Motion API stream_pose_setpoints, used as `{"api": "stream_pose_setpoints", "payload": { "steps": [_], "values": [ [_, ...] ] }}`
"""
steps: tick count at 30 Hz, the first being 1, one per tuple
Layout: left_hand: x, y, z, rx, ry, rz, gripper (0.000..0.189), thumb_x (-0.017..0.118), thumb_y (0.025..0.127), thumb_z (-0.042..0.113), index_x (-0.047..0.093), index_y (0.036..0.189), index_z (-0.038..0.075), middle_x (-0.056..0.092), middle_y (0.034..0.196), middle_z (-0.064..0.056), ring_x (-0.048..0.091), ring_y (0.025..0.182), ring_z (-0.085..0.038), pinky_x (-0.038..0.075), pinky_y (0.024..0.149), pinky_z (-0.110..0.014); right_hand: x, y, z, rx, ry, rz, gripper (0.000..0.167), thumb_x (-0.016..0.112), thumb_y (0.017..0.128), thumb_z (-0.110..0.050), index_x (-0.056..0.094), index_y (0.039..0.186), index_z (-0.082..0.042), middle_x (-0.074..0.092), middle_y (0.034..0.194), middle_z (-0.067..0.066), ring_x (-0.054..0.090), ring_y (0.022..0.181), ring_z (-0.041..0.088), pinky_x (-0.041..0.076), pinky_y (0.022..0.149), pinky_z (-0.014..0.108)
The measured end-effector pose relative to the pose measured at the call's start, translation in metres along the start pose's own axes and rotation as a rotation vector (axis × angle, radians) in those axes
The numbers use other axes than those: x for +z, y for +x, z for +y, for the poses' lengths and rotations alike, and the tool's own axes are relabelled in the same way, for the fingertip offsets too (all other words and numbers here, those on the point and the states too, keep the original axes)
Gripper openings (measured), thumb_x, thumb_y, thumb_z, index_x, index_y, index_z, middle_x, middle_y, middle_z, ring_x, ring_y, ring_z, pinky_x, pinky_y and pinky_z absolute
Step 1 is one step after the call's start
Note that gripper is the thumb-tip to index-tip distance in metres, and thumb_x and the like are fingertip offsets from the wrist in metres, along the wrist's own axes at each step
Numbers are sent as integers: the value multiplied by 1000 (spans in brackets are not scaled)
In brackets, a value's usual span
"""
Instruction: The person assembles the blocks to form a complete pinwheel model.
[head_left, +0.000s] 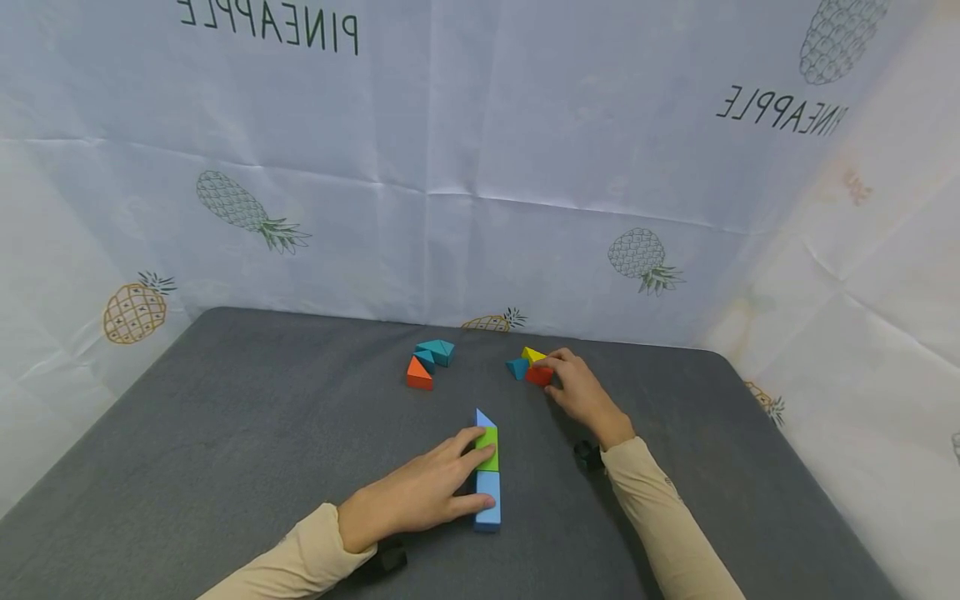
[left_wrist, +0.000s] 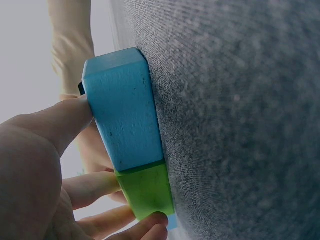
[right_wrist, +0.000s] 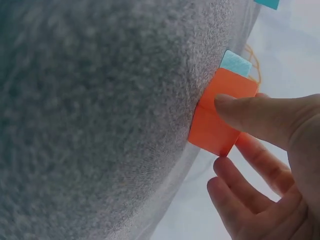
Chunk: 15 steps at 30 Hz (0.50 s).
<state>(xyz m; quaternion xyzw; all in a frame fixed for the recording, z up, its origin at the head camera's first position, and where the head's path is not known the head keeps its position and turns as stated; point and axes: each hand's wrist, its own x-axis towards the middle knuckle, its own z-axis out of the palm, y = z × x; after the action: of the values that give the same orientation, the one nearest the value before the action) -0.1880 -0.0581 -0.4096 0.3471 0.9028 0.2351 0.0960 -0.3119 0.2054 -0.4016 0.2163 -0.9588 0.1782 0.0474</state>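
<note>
A row of blocks lies in front of the person: a light-blue rectangular block [head_left: 487, 490] nearest, a green block [head_left: 491, 460] behind it, and a small blue triangular block [head_left: 483, 418] at the far end. Over this row rests the left hand [head_left: 420, 492], thumb on the light-blue block and extended fingers on the green one. Farther back, the right hand [head_left: 581, 392] pinches a red block [head_left: 538, 377] between thumb and fingers. In the right wrist view the thumb presses its orange-looking face. Beside that block are a yellow block [head_left: 532, 354] and a blue triangular block [head_left: 517, 367].
To the left of the right hand's group, several triangular blocks sit together: teal blocks [head_left: 439, 350] and an orange-red one [head_left: 419, 374]. The dark grey table [head_left: 247, 433] ends at a hanging pineapple-print cloth [head_left: 465, 250] behind and at the sides.
</note>
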Motion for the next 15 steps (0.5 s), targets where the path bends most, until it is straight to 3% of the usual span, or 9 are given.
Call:
{"api": "stream_pose_setpoints", "payload": {
  "steps": [8, 15],
  "values": [
    [0, 0, 0, 4, -2, 0, 68, 55, 98, 52, 42, 151, 10, 28, 160, -10, 40, 143, -26, 44, 109, -46, 0, -1, -1, 31, 10, -7, 37, 73, 88, -3, 67, 125, -5, 57, 121, 19, 57, 109, 36, 51, 92, 50],
    [0, 0, 0, 7, 4, 1, 68, 56, 98, 51, 43, 151, 10, 28, 160, -10, 40, 142, -26, 44, 109, -46, 1, -3, -3, 41, 59, -26, 39, 74, 88, -6, 67, 126, -8, 63, 118, 18, 60, 109, 35, 51, 93, 51]
  ]
}}
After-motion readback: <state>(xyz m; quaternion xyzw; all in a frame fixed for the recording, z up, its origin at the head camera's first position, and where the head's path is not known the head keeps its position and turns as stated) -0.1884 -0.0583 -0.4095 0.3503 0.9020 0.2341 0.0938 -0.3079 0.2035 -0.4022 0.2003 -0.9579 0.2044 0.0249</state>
